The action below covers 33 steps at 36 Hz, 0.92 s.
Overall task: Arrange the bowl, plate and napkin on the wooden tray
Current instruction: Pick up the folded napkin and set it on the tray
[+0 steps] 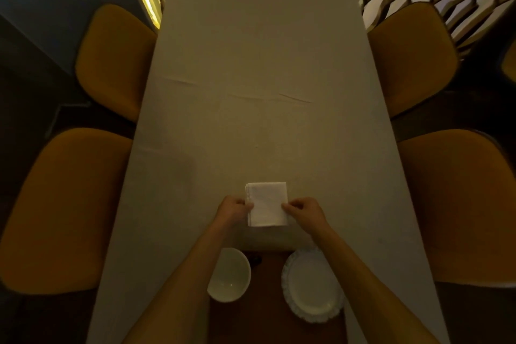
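Both hands pinch the folded white napkin (267, 204), the left hand (233, 208) at its left edge and the right hand (304, 209) at its right, its long axis pointing away, while the wooden tray (266, 282) lies nearer, behind the wrists.

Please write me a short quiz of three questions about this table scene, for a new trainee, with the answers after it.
1. True or false: the folded napkin already lies on the wooden tray.
2. Which item sits on the tray's right side? A. the bowl B. the plate C. a glass
3. How many hands touch the napkin?

Key:
1. False. It lies on the tablecloth, beyond the tray.
2. B. The bowl is on the left.
3. Two: the left hand and the right hand each pinch one side edge.
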Motion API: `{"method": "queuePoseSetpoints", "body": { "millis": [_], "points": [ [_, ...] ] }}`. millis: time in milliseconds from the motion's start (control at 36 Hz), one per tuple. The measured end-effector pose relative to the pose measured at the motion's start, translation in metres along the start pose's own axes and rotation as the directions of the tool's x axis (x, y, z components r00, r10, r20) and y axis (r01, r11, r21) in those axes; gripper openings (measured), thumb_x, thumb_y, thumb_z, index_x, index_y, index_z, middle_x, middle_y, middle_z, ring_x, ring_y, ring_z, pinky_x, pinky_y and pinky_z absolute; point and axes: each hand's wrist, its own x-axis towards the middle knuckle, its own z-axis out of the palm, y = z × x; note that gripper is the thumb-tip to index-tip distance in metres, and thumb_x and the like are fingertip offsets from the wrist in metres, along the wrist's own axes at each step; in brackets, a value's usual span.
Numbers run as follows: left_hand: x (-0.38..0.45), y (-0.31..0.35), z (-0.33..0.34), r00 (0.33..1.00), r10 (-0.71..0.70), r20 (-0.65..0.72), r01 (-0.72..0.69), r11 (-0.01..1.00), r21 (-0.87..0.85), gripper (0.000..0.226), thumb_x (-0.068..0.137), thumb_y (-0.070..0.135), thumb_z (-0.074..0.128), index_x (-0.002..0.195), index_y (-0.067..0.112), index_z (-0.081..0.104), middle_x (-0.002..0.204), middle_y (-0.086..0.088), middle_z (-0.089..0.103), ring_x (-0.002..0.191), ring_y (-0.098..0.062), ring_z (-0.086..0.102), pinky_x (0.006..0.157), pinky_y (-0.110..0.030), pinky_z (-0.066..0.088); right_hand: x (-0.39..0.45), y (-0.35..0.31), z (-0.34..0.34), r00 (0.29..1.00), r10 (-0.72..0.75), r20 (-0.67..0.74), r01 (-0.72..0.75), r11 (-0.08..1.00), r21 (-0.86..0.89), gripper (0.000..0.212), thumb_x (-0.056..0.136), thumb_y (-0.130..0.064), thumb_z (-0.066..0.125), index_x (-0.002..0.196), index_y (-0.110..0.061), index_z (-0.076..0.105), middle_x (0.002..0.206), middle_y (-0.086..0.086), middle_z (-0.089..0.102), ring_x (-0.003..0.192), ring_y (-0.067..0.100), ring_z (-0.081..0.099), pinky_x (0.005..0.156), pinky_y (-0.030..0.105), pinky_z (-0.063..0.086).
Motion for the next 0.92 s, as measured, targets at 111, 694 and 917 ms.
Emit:
{"method": "queuePoseSetpoints", "body": {
  "millis": [111,694,917],
  "points": [
    [-0.026,0.003,-0.005,0.997,0.082,0.012,-0.081,0.994,-0.078,0.029,0.091,0.020,0.061,0.064,0.009,0.056,0.056,-0.002,0.038,0.049,-0.013,0.032,0.049,-0.029,0.023,-0.024,-0.007,-0.014,0.998,-0.065,-0.017,0.065,0.997,0.040,0.026,0.087,-0.027,0.070,0.092,-0.002,0.075,0.094,0.020,0.075,0.086,0.028,0.070,0.073,0.041,0.053],
    [-0.158,-0.093,0.048,0.993,0.114,0.021,-0.108,0.975,-0.193,0.024,0.089,0.019,0.063,0.077,-0.001,0.067,0.068,-0.005,0.059,0.064,-0.016,0.054,0.062,-0.031,0.039,-0.177,0.076,-0.008,0.994,-0.114,-0.005,0.114,0.992,0.062,0.022,0.088,-0.022,0.070,0.067,-0.016,0.065,0.056,-0.008,0.049,0.046,-0.004,0.046,0.047,0.012,0.035],
    [-0.164,-0.154,0.076,1.000,-0.015,-0.001,0.015,1.000,-0.011,0.015,0.087,0.028,0.065,0.079,0.017,0.060,0.084,-0.005,0.064,0.071,-0.015,0.059,0.059,-0.029,0.044,-0.200,0.124,0.027,0.999,0.028,0.037,-0.027,1.000,-0.013,0.015,0.087,-0.027,0.069,0.076,-0.018,0.066,0.066,-0.006,0.061,0.055,-0.001,0.057,0.048,0.013,0.042]
  ]
}}
